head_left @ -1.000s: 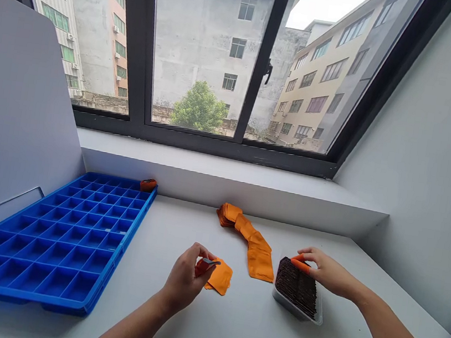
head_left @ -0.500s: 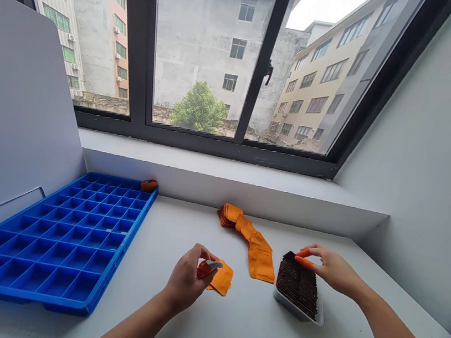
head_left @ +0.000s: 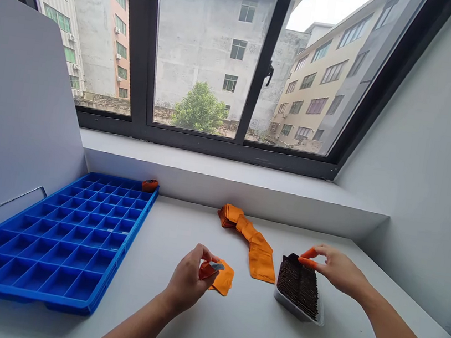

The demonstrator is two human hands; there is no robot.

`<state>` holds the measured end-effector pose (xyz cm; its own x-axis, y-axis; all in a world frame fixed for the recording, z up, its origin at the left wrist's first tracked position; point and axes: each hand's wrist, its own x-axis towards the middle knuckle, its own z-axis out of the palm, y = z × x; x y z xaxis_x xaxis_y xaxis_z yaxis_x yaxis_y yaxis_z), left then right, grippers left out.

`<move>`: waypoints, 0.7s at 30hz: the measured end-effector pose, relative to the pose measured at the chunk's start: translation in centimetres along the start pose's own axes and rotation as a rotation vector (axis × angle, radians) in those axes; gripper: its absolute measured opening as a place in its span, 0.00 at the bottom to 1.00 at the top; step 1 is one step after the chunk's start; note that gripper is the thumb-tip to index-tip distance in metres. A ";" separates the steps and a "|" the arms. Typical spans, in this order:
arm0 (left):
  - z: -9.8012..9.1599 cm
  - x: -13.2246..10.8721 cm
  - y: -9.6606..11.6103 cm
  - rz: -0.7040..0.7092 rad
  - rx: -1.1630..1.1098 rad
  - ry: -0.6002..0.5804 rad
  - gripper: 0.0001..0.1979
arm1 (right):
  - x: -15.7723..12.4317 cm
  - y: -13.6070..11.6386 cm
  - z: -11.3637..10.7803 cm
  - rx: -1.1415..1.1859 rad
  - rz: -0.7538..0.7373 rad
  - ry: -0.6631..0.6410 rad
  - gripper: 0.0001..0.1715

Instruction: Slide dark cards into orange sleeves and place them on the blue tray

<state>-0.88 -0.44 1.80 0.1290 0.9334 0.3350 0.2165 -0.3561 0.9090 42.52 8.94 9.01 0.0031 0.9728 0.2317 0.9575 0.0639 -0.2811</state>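
My left hand (head_left: 188,281) is closed on a small orange pouch (head_left: 207,269), whose silvery inside shows at its mouth. Just behind that pouch, more flat orange pouches (head_left: 224,278) lie on the table. My right hand (head_left: 337,271), with orange covers on thumb and forefinger, is over the far end of a clear plastic box (head_left: 297,313). The box is packed with a row of thin dark brown pieces (head_left: 297,285). Thumb and forefinger pinch one dark piece (head_left: 290,257) at the far end, which stands slightly above the others.
A fanned-out row of orange pouches (head_left: 261,258) runs back to a stack near the window ledge (head_left: 228,175). At left lies a blue compartment tray (head_left: 76,302) with a rolled orange item (head_left: 150,185) at its far right corner. A wire handle (head_left: 14,198) stands beside the tray.
My right hand has shifted slightly to the right, and the dark piece at its fingertips sits a little differently. The left hand keeps its hold on the pouch, almost still.
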 end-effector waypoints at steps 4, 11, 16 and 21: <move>0.1 0.0 0.0 -0.008 -0.047 -0.009 0.14 | -0.8 -1.6 -1.3 0.055 0.024 -0.001 0.37; 0.3 0.0 1.0 -0.096 -0.093 -0.018 0.19 | -3.4 -10.6 -3.7 0.400 -0.332 0.110 0.26; 0.3 -0.1 1.9 -0.143 -0.269 -0.117 0.22 | -5.1 -18.2 -4.3 0.581 -0.615 -0.098 0.17; 0.3 -0.4 2.2 -0.125 -0.481 -0.211 0.24 | -4.2 -22.0 -3.7 0.563 -0.714 -0.331 0.18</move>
<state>-0.18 -1.57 3.60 0.3328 0.9204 0.2051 -0.2186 -0.1362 0.9663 22.48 2.65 17.70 -0.6898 0.6715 0.2707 0.4238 0.6776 -0.6011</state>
